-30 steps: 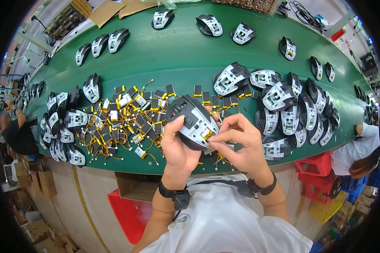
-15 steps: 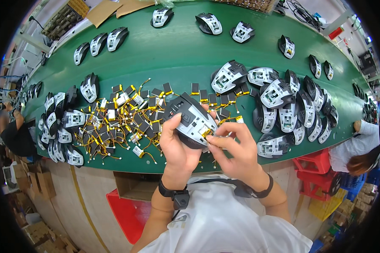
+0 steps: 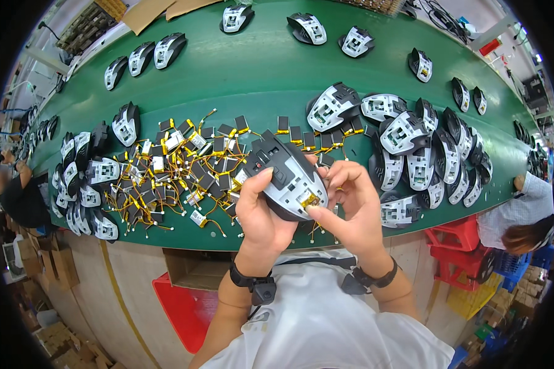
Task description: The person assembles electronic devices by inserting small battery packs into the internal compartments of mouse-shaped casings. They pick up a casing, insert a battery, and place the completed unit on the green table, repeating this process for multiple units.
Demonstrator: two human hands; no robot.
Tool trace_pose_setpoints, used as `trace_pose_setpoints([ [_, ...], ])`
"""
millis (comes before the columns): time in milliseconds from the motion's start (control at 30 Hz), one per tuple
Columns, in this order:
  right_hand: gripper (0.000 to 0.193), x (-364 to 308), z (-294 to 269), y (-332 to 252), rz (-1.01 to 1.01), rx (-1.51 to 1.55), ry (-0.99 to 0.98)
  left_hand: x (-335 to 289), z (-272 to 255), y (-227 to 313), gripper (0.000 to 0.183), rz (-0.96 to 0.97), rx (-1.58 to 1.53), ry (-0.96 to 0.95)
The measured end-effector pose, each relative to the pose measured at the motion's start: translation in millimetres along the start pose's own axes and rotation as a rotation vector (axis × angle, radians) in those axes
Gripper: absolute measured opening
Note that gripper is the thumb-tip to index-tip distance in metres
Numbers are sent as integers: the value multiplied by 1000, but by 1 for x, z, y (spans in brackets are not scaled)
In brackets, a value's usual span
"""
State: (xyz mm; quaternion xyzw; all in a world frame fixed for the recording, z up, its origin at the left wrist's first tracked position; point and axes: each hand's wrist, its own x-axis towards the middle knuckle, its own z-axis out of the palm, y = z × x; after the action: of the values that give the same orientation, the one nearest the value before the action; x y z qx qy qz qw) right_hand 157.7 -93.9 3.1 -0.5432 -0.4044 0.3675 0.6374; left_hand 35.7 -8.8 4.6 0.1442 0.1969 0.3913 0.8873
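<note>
A black and silver-grey computer mouse [image 3: 284,173] is held underside up over the table's near edge. My left hand [image 3: 260,215] is closed around its left side, thumb on top and palm beneath. In the cut-out at the mouse's lower right sits a small part with yellow tape [image 3: 310,200], apparently the end of a battery. My right hand [image 3: 358,212] grips the mouse at this end, its thumb by the cut-out and its curled fingers along the right side. Loose flat batteries [image 3: 212,178] with thin wires and white connectors lie heaped left of the mouse.
More mice are piled at the right [image 3: 406,135] and left [image 3: 83,163] of the green table [image 3: 246,74]; others stand along its far part. Red stools [image 3: 461,252] and a seated person [image 3: 514,215] are at the right. A red bin [image 3: 184,313] stands below the near edge.
My right hand has shifted from a fingertip pinch at the yellow-taped part to the mouse's right side, thumb near the cut-out. My left hand still holds the mouse, which has moved slightly right.
</note>
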Motion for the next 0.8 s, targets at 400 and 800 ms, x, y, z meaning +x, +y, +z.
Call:
trace_pose_setpoints([
  [400, 84, 7, -9, -6, 124, 118, -268, 1, 4, 1, 51, -109, 25, -107],
  [800, 91, 16, -11, -4, 195, 208, -353, 9, -3, 2, 48, -128, 65, -72],
])
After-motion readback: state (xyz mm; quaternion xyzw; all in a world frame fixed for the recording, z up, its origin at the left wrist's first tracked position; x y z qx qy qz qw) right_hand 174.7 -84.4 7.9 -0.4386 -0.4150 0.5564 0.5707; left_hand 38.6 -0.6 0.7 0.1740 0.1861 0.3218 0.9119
